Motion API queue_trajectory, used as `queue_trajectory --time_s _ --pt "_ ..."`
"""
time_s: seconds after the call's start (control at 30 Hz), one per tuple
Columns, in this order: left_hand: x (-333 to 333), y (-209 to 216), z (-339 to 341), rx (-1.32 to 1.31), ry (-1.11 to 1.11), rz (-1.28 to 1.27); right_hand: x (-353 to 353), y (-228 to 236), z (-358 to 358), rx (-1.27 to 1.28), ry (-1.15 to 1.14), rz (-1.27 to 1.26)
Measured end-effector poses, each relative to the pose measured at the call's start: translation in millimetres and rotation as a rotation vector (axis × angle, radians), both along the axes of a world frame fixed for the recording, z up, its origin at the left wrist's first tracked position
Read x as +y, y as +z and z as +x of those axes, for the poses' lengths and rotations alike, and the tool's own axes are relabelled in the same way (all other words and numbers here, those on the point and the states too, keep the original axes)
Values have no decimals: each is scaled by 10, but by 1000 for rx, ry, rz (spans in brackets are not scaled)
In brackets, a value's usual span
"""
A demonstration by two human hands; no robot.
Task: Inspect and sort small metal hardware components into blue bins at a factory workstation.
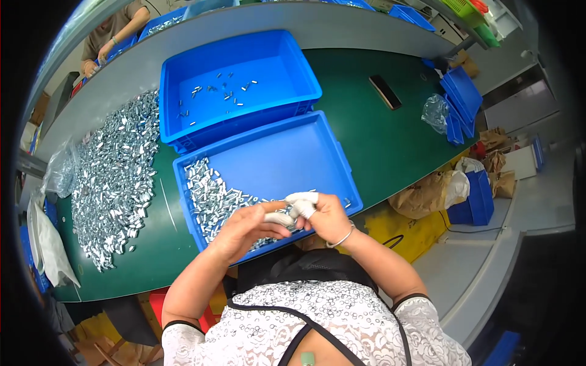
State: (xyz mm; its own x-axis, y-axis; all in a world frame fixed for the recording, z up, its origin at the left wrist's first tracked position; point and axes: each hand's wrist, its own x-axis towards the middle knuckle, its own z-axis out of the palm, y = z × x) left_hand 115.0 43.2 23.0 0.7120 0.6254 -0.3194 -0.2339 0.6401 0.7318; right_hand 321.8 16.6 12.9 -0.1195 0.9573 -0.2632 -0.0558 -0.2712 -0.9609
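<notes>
My left hand and my right hand meet over the near edge of a shallow blue tray. White covers wrap some of the fingertips on both. My right thumb and fingers pinch together, and the curled left fingers touch them from the side. Small shiny bits show between the fingers, but what exactly each hand holds is too small to make out. Many short silvery metal cylinders lie heaped in the tray's left and near part, running under my hands.
Behind the tray stands a deeper blue bin with scattered cylinders. A large pile of cylinders covers the green tabletop at left. A phone, plastic bag and blue bins lie right. Another person's arm works beyond the partition.
</notes>
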Motion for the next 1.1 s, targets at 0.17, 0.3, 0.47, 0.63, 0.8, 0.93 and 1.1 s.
queue_trajectory --time_s 0.17,0.3,0.47,0.63,0.8,0.93,1.1 --pt "-297 -245 -150 177 274 -32 -257 -27 305 31 -185 -74" --pt "-766 -311 745 107 235 -246 -507 -79 544 -81 -34 182" --pt "-1310 -161 685 16 486 -368 -420 18 547 103 196 28" --pt "-1501 -208 254 32 592 -416 -428 18 293 66 192 -53" --pt "-1363 -297 -469 13 429 -223 -623 34 -522 27 204 -128" --pt "-1266 -234 -1284 61 362 -49 -721 124 -1536 145 181 -186" --pt "-1395 -179 -2862 293 607 24 -859 291 -2754 282 304 -243"
